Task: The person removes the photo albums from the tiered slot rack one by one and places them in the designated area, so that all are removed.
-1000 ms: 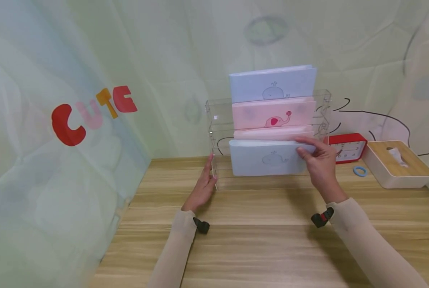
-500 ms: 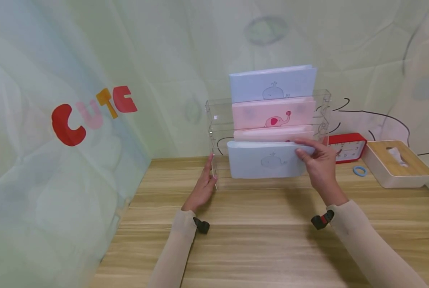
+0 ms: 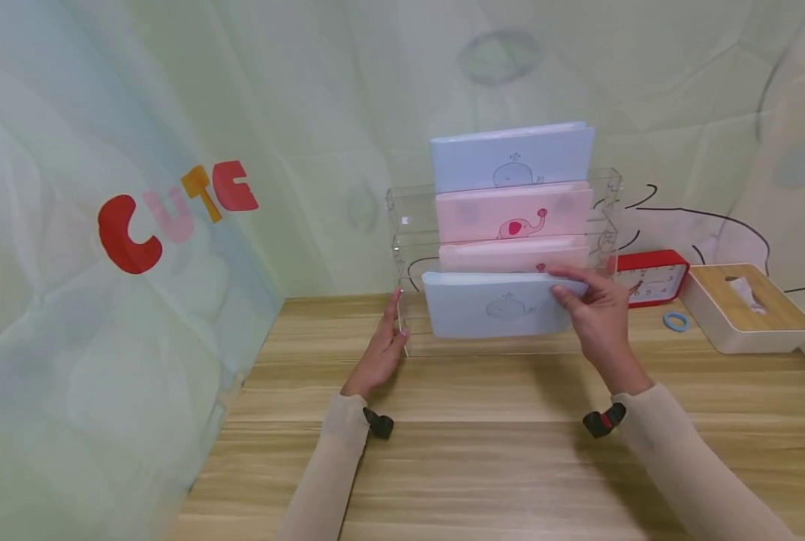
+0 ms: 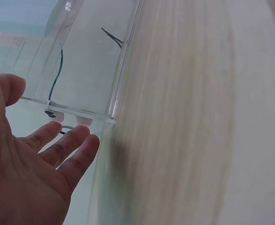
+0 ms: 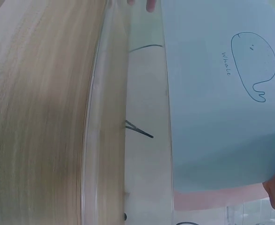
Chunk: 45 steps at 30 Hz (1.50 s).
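My right hand pinches the top right corner of a light blue booklet with a whale drawing, thumb in front and fingers behind. The booklet hangs tilted at the front of a clear tiered acrylic rack. In the right wrist view the same booklet shows the word "Whale", and just the edge of my hand appears. Straight fingers of my left hand rest against the rack's left end. Behind the held booklet stand a pink booklet, a pink elephant booklet and another blue whale booklet.
Right of the rack stand a red clock, a blue ring and a white tissue box with a wooden lid. The wooden table reaches back to a printed curtain. Letters spelling CUTE hang at left.
My right hand has moved the blue booklet slightly down, left and toward me, baring more of the pink booklet behind it. My left hand has stayed at the rack's end.
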Tool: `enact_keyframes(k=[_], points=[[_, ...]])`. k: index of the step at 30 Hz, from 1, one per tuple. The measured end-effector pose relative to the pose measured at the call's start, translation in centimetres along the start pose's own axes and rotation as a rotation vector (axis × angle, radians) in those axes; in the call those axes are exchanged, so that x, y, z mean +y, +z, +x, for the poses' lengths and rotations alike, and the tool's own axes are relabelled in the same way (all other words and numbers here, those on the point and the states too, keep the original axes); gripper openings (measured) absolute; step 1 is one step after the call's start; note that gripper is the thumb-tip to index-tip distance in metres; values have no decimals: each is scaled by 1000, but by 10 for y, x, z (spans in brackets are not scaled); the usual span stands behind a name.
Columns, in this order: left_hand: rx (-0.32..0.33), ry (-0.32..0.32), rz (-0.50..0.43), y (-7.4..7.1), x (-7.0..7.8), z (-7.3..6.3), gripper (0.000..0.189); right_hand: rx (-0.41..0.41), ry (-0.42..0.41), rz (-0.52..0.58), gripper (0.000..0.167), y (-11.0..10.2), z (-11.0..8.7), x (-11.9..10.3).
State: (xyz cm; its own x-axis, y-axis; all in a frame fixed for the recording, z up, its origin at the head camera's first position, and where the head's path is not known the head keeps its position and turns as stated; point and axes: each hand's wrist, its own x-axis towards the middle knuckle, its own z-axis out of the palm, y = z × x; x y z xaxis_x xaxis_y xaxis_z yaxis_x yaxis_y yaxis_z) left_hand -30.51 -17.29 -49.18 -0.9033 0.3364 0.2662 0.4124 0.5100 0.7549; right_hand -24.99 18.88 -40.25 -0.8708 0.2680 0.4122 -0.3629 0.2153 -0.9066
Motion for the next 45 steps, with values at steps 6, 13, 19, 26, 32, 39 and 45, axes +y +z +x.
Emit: enact_keyframes(k=[6,13,19,26,32,39,45], points=[[-3,4,-4,0,0,0,80,17,10,-19,29,0,-4,-2],[4,8,-18,1,-1,0,80,19,19,-19,30,1,-8,-4],[3,5,-25,0,-5,1,80,13,26,-9,30,2,-11,-4],[3,6,-22,0,-4,1,81,-2,62,-43,31,3,-17,-3],[2,-3,-27,1,-4,0,81,0,83,-85,31,3,-23,-2],[-2,0,-22,0,-2,0,81,17,131,-105,31,0,-27,-2],[2,8,-15,0,-3,0,81,17,171,-109,31,-1,-28,-3]])
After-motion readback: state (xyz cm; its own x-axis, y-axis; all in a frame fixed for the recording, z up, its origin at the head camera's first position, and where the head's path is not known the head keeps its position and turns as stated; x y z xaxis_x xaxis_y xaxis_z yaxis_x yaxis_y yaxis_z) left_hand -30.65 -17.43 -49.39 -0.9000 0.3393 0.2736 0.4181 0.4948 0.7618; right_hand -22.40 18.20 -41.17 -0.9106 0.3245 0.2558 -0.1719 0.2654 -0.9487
